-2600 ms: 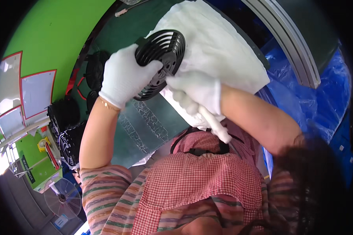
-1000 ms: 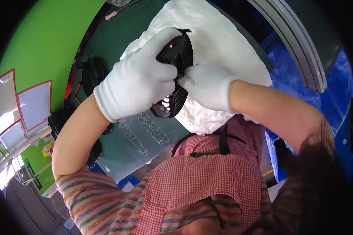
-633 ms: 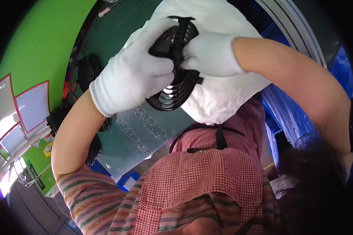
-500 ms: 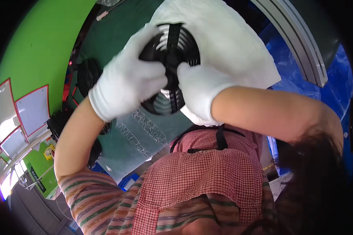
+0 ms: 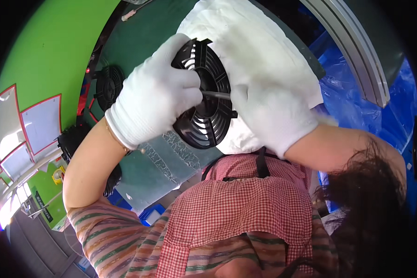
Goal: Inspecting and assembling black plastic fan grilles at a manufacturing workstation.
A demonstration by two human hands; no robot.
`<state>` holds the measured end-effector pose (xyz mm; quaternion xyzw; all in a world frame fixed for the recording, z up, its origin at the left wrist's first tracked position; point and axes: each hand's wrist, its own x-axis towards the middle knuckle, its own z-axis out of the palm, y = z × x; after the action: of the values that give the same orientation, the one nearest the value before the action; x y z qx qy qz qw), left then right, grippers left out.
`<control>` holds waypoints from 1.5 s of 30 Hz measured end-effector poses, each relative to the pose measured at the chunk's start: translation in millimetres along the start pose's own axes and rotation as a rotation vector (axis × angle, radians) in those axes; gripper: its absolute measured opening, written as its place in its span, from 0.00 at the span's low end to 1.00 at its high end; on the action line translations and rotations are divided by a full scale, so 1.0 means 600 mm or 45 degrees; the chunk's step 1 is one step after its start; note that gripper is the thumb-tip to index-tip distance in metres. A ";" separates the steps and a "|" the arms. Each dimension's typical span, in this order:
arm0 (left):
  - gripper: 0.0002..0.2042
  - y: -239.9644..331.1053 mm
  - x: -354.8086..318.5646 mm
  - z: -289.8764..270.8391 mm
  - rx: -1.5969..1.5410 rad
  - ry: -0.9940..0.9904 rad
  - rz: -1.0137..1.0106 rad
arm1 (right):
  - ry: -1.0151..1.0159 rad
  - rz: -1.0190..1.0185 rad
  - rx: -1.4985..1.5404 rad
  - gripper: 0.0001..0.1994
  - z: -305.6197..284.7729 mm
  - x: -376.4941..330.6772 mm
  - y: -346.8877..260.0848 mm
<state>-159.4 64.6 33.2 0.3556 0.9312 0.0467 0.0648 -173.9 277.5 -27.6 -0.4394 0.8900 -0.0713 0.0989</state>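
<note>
Your left hand [image 5: 155, 95], in a white glove, has its grip clenched on the left rim of the fan [image 5: 207, 99], fingers curled over the black round grille from the left side. The fan sits up off the counter [image 5: 139, 167], held in the air between both hands, tilted so its ribbed face looks toward you and a bit to the right. Your right hand [image 5: 271, 116], gloved the same, is closed on a thin rod [image 5: 215, 94], a slim metal tool whose tip lies right at the fan's hub; the handle is buried in your fist, so what kind of tool it is, you cannot tell from here. The right hand's knuckles press just beside the fan's right edge.

Behind the fan, farther off, a white cloth [image 5: 259, 51] lies bunched on the dark green counter, and the fan covers its near left part. To the far left, a second fan [image 5: 109, 85], also black and round, lies on the counter, well apart from the one you hold. Nearer on the left, more black parts [image 5: 72, 139] sit at the counter's edge, partly hidden by your left forearm. To the right, blue plastic sheet [image 5: 356, 111] spreads past the cloth, with a grey rail [image 5: 356, 51] running across it. Green wall [image 5: 41, 51] fills the far left.
</note>
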 end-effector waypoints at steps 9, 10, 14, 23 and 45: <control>0.04 0.027 0.013 -0.006 0.011 -0.062 -0.100 | -0.726 -0.205 0.175 0.15 -0.085 0.101 0.020; 0.04 0.018 0.007 -0.003 -0.038 -0.091 -0.102 | -0.760 -0.132 0.098 0.15 -0.087 0.106 0.004; 0.04 0.005 -0.018 0.010 0.072 0.004 -0.040 | -0.540 -0.270 0.409 0.13 -0.002 0.066 0.044; 0.06 -0.004 -0.033 0.009 0.010 -0.038 0.026 | -0.808 -0.071 0.051 0.12 -0.123 0.081 0.052; 0.09 -0.014 -0.087 0.047 -0.157 0.154 -0.108 | 0.132 0.152 0.744 0.13 0.008 -0.091 0.103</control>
<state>-121.9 24.3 8.6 0.3076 0.9430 0.1226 0.0323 -188.1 358.1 -39.2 -0.3350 0.8599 -0.3408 0.1794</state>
